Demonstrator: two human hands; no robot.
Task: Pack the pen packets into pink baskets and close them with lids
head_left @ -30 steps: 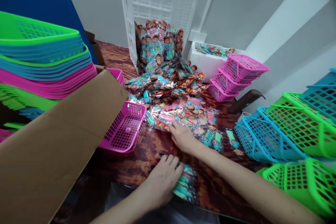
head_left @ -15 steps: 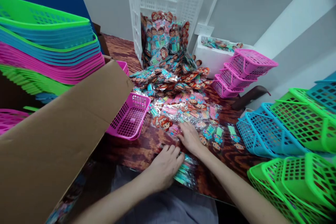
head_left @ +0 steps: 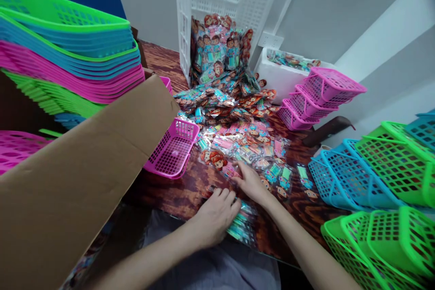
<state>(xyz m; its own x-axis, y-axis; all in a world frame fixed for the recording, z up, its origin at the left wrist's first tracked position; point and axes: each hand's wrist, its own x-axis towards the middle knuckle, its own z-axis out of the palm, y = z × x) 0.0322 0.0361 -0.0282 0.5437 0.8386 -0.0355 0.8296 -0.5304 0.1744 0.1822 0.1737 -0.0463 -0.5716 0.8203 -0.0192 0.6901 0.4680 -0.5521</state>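
My left hand [head_left: 219,215] curls its fingers over a row of clear plastic packets [head_left: 242,224] with green and teal contents, by the table's front edge. Their upper end is partly covered by that hand. Just beyond it, my right hand [head_left: 251,183] has thumb and fingers closed on the near end of a cartoon-girl packet [head_left: 220,162] with red hair and a pink body. Beside my right hand lie several boy-figure packets [head_left: 284,176] in blue and green. A large heap of similar packets [head_left: 231,99] spreads behind both hands.
A pink basket [head_left: 173,152] stands left of the heap, beside a cardboard box flap [head_left: 102,145]. Stacked baskets [head_left: 68,50] rise at left. Pink baskets [head_left: 326,93], blue baskets [head_left: 350,172] and green baskets [head_left: 380,240] line the right. A white crate [head_left: 183,22] holds packets behind.
My right hand's fingers have closed on the end of the cartoon-girl packet. My left hand stays on the row of packets. The view has shifted slightly.
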